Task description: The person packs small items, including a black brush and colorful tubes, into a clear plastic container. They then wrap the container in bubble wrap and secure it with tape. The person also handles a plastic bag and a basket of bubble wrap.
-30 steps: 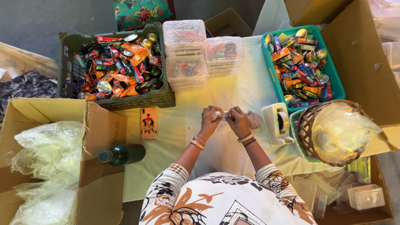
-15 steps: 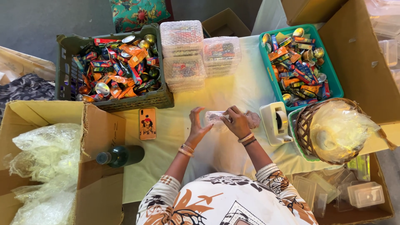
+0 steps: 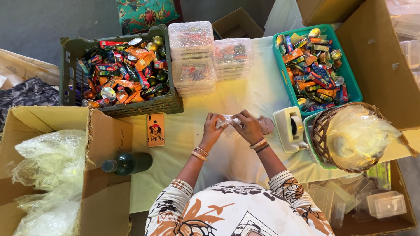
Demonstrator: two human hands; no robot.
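Table: pale cloth (image 3: 245,94) over it, crowded on every side; only a bare patch in the middle, where the work goes on
Left hand (image 3: 213,126): fingers pinched on the near-left edge of a small clear bag (image 3: 227,123); closed on it, not slack
Right hand (image 3: 248,126): thumb and fingers gripping the bag's other side, knuckles up; hands almost touching
Bag: held just above the cloth, in front of the person; what is inside I cannot tell from where I stand
Nearby: tape dispenser (image 3: 291,128) just right of the right hand; phone (image 3: 155,129) to the left; green bottle (image 3: 127,163) by the cardboard box (image 3: 52,131)
Stock: dark crate (image 3: 72,70) of bright packets far left; green tray (image 3: 286,81) of the same far right; stacked clear boxes (image 3: 192,59) between them; wicker basket (image 3: 321,135) beside the dispenser
Doing it well: I'd judge the bag's mouth wants both edges kept level and taut; pinch near the rim so the film doesn't crumple; keep it low over the cloth so nothing that slips falls far; dispenser is in easy reach of the right hand
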